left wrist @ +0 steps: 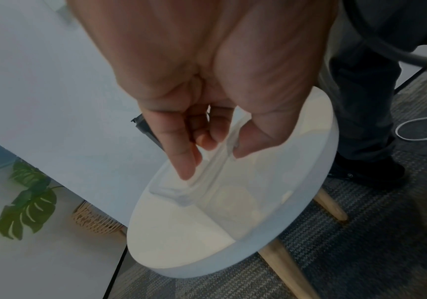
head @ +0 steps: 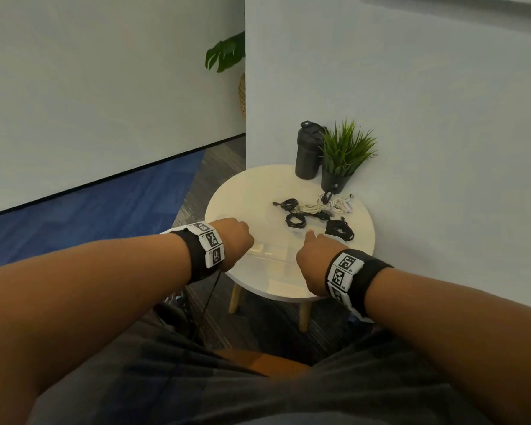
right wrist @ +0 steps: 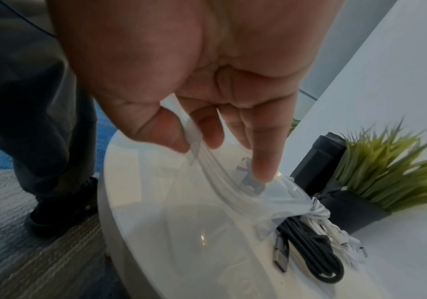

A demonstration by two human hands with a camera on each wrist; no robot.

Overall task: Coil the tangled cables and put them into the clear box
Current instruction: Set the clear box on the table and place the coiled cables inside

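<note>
clear box [head: 273,256] gripped between left hand [head: 235,240] and right hand [head: 314,256].

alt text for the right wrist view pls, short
The right hand pinches the rim of a clear box between thumb and fingers, over a round white table. Past the box lie black cables and white cables, with a potted plant and a black bottle against the wall.
</note>
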